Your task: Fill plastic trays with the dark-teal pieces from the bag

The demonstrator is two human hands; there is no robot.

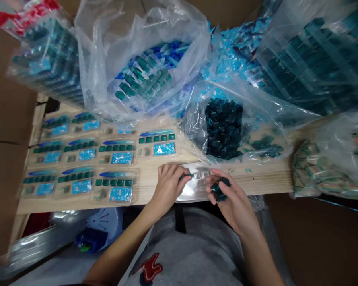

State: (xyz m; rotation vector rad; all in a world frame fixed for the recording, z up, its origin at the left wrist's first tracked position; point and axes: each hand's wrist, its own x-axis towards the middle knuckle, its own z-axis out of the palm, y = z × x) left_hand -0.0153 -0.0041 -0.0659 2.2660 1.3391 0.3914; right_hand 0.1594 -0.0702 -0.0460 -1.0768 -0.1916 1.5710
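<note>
My left hand point(169, 186) pinches a small teal plastic piece point(185, 176) at the left end of a clear plastic blister tray point(193, 190). The tray lies on a pale wooden board point(250, 178), with its left end partly hidden by my left hand. My right hand point(231, 198) is shut on a small bunch of dark teal pieces point(219, 190) and touches the tray's right end. Its fingers hide part of the bunch. No teal pieces are visible in the tray's other hollows.
Filled blister packs with teal pieces and blue cards point(80, 163) cover the board's left side. A clear bag of dark teal pieces point(223, 129) sits just beyond my hands. More plastic bags point(143, 59) are heaped behind the board, and a cardboard box wall point(6, 119) stands left.
</note>
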